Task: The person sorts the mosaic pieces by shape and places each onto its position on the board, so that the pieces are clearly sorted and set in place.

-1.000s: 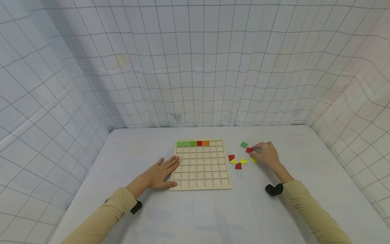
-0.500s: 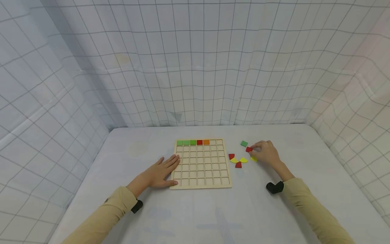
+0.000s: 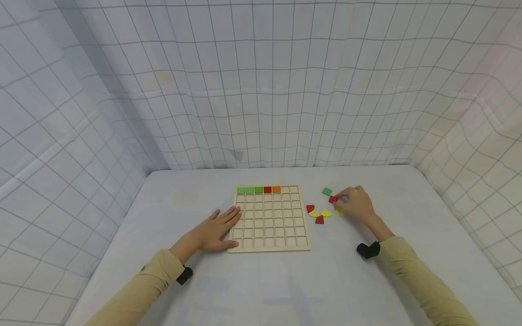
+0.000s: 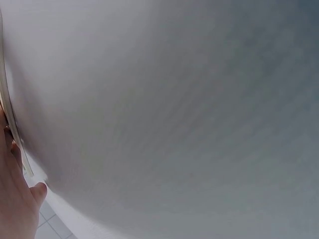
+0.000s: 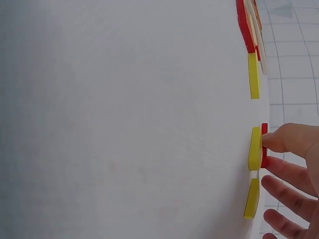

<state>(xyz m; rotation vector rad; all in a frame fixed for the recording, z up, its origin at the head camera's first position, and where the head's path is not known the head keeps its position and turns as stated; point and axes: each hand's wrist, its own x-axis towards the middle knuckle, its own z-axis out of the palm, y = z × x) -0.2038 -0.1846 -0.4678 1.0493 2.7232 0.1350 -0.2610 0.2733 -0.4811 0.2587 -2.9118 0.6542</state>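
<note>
In the head view, my left hand (image 3: 214, 232) lies with straight, spread fingers on the left edge of a wooden grid board (image 3: 269, 231). Part of that hand (image 4: 17, 199) shows at the left of the left wrist view. To the right of the board, my right hand (image 3: 355, 203) pinches a small red square tile (image 3: 332, 199) between thumb and index finger, low over the table. The right wrist view shows this red tile (image 5: 264, 133) edge-on at the fingertips. A yellow piece (image 3: 339, 212) is partly hidden under the right hand.
Green, red and orange tiles (image 3: 276, 189) fill part of the board's far row. A green square tile (image 3: 327, 191) lies beyond the right hand. Red pieces (image 3: 320, 220) and yellow quarter-round pieces (image 3: 326, 213) lie between board and hand. Gridded white cloth (image 3: 269, 113) surrounds the table.
The board and table appear slightly higher in the head view than a second ago. Both hands stay in nearly the same places, the right still at the red tile.
</note>
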